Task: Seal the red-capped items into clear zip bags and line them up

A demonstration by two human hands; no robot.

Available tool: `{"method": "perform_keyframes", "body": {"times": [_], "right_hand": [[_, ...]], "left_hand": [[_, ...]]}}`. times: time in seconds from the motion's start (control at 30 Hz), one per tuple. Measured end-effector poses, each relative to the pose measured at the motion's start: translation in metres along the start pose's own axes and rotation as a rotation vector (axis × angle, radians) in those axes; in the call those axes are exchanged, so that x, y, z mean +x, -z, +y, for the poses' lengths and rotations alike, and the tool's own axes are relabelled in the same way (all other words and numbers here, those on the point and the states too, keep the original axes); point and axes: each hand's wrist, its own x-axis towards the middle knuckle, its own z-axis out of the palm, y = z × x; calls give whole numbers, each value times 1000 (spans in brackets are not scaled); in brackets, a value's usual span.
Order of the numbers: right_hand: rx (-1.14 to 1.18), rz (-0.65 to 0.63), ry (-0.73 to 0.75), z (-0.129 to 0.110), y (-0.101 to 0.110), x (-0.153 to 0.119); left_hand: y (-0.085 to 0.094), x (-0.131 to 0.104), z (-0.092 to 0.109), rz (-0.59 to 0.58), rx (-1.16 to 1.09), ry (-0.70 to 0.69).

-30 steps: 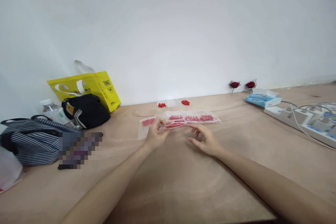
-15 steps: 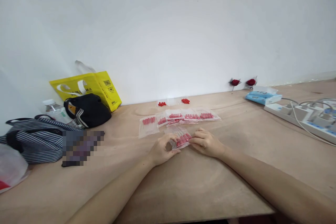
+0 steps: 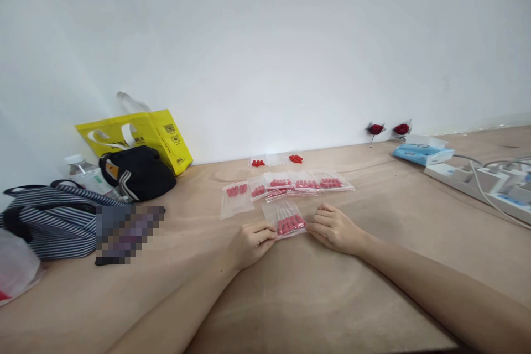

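— Hands? Our left hand (image 3: 251, 241) and right hand (image 3: 334, 228) pinch the small bag (image 3: 286, 218) of red pieces flat on the desk (image 3: 290, 298).

— Progress? Filled bags (image 3: 290, 183) lie just beyond; loose red pieces (image 3: 295, 159) farther off.

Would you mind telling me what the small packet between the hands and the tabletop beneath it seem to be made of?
The packet looks like thin, clear, glossy plastic film: the red pieces inside show through it. The tabletop appears to be pale plywood or wood veneer with a matte finish, judging by its curved grain pattern, though laminate is possible.
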Motion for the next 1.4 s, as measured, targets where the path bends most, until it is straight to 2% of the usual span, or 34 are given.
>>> {"method": "perform_keyframes", "body": {"times": [0.2, 0.4, 0.53, 0.67, 0.77, 1.0, 1.4], "right_hand": [[-37, 18, -2, -2, 6, -6], [-16, -12, -20, -3, 5, -3], [-36, 15, -35, -3, 4, -3], [-33, 53, -83, -5, 3, 0], [-21, 87, -103, -10, -2, 6], [5, 110, -97, -17, -12, 15], [-5, 112, -76, -20, -13, 20]], "left_hand": [[1, -2, -2, -10, 84, -41], [2, 2, 2, -15, 141, -64], [2, 3, 0, -28, 158, -58], [-3, 9, 1, 31, 146, -26], [-11, 16, 3, 89, 117, -57], [-18, 17, 4, 115, 70, -90], [-14, 22, 8, 58, 207, -216]]}}
